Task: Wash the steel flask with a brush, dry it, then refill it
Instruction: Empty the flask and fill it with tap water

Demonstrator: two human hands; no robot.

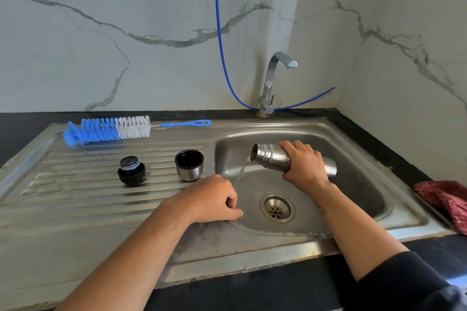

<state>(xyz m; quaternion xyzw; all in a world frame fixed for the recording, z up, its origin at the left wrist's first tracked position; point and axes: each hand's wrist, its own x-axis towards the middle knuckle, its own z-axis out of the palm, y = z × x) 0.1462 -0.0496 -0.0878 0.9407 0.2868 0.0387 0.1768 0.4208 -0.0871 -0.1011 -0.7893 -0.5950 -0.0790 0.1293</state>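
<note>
Two bare forearms come in from the near edge, the right one with a dark sleeve (pixel 414 283) pushed up past the elbow. Left hand (pixel 214 199) sits on the near-left rim of the sink (pixel 353 231), fingers loosely curled, not holding anything as far as I can see. Right hand (pixel 304 163) is wrapped around the middle of the steel flask (pixel 273 156), which is tipped nearly flat over the basin with its open mouth pointing left. A thin stream of water (pixel 243 168) is running out of the mouth and down toward the drain (pixel 277 207).

Over on the ribbed draining board (pixel 75 184) to the left, the flask's steel cup lid (pixel 189 165) stands with its dark inside facing up, just beside the basin edge. A bit further left is the black stopper (pixel 131 170), standing on its own, well apart from the cup. Along the far edge of the board lies the bottle brush (pixel 106 129), blue and white bristles on the left, blue handle pointing right toward the tap.

Tap (pixel 275 78) is at the far side of the sink, spout turned right, nothing coming out of it. A blue hose (pixel 221 45) hangs down the marble wall and loops behind the tap base. On the dark worktop (pixel 394 156) at the right edge there's a crumpled red cloth (pixel 447 199).
</note>
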